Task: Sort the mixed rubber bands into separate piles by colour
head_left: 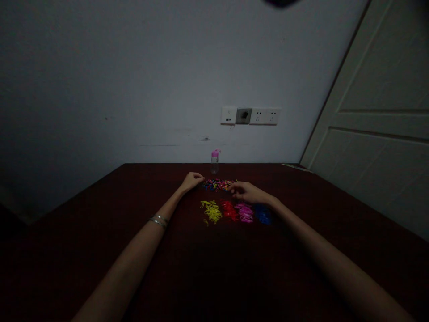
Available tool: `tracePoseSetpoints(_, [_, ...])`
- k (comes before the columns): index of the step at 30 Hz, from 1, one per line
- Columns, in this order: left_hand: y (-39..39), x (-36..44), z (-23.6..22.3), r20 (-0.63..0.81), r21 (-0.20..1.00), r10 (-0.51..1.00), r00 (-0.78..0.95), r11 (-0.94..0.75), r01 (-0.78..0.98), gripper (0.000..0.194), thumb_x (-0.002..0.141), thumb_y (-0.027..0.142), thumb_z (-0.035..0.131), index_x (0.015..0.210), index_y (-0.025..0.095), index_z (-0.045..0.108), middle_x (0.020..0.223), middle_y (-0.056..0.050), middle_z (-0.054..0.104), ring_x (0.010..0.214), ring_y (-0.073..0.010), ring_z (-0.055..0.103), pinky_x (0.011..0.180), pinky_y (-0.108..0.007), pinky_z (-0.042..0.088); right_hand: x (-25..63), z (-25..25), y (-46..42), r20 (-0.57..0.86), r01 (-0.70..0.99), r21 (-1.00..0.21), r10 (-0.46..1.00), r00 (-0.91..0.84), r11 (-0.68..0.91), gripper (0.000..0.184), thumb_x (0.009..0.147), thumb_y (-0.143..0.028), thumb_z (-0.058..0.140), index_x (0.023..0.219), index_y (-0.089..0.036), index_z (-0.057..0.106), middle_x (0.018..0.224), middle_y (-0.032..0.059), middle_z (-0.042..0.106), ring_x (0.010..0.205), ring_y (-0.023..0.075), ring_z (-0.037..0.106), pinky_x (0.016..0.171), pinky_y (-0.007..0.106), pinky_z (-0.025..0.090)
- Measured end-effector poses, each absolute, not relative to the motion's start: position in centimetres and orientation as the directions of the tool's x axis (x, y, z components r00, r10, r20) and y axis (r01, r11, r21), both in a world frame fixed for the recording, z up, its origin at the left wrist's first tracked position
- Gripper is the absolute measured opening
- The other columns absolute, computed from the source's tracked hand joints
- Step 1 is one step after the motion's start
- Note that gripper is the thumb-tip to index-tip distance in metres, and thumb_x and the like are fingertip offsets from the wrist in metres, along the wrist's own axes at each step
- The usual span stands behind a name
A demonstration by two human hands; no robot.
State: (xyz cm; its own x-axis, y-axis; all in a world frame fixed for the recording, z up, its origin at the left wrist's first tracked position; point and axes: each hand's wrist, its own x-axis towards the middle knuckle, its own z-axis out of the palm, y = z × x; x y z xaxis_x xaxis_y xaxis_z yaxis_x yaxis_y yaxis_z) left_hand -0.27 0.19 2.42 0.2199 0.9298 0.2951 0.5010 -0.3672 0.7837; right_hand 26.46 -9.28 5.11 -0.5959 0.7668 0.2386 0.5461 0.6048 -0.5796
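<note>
On the dark red table [100, 250] lies a mixed pile of small coloured bands [217, 184]. My left hand [191, 180] rests at the pile's left end with curled fingers touching it. My right hand [246, 192] is at the pile's right end, fingers pinched together at its edge; what they hold is too small to see. In a row nearer to me lie separate heaps: yellow [211, 210], red [229, 209], pink [245, 211] and blue [263, 213]. My right wrist passes just above the blue heap. A silver bracelet [158, 220] sits on my left forearm.
A small clear bottle with a pink cap [215, 162] stands behind the mixed pile near the wall. Wall sockets [250, 116] are above it. A white door [378, 129] is at the right. The room is dim.
</note>
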Motion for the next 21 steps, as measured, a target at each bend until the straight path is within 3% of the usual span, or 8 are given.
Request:
tracePoseSetpoints(6, [-1.0,-0.7,4.5,0.167,0.670,0.898,0.408,-0.407,0.621,0.028,0.056,0.040,0.065,0.058,0.011,0.066,0.050,-0.001,0.055,0.051,-0.0098,0.044,0.050,-0.022,0.030,32.4,3.8,-6.2,0.373,0.625,-0.623,0.881,-0.291,0.470,0.026,0.070,-0.016,0.051,0.094,-0.015,0.061,0.093,0.0068,0.063,0.083,0.0156,0.057,0.076,0.029,0.046])
tracePoseSetpoints(11, [-1.9,0.1,4.7,0.096,0.621,0.867,0.489,-0.436,0.651,0.023,0.051,0.036,0.068,0.051,0.013,0.063,0.047,0.000,0.053,0.048,-0.0094,0.043,0.047,-0.022,0.028,37.2,1.7,-4.7,0.371,0.679,-0.660,0.926,-0.075,0.320,0.026,0.069,-0.024,0.052,0.090,-0.014,0.063,0.086,0.0072,0.065,0.075,0.0164,0.059,0.066,0.026,0.046])
tracePoseSetpoints(16, [-1.6,0.1,4.3,0.051,0.638,0.864,0.501,-0.414,0.649,0.012,0.052,0.025,0.063,0.054,0.014,0.064,0.048,0.001,0.054,0.048,-0.0092,0.044,0.048,-0.021,0.029,39.2,0.3,-4.4,0.364,0.682,-0.685,0.931,0.013,0.258,0.029,0.067,-0.031,0.053,0.087,-0.014,0.066,0.074,0.0052,0.066,0.064,0.0156,0.058,0.058,0.025,0.046])
tracePoseSetpoints(21, [-0.8,-0.7,3.6,0.046,0.682,0.864,0.502,-0.394,0.616,0.015,0.055,0.022,0.057,0.061,0.012,0.066,0.051,0.001,0.055,0.049,-0.0087,0.043,0.049,-0.020,0.031,39.5,-0.4,-4.0,0.341,0.696,-0.678,0.940,0.014,0.236,0.031,0.067,-0.031,0.052,0.088,-0.013,0.066,0.074,0.0054,0.066,0.064,0.0157,0.058,0.057,0.025,0.045])
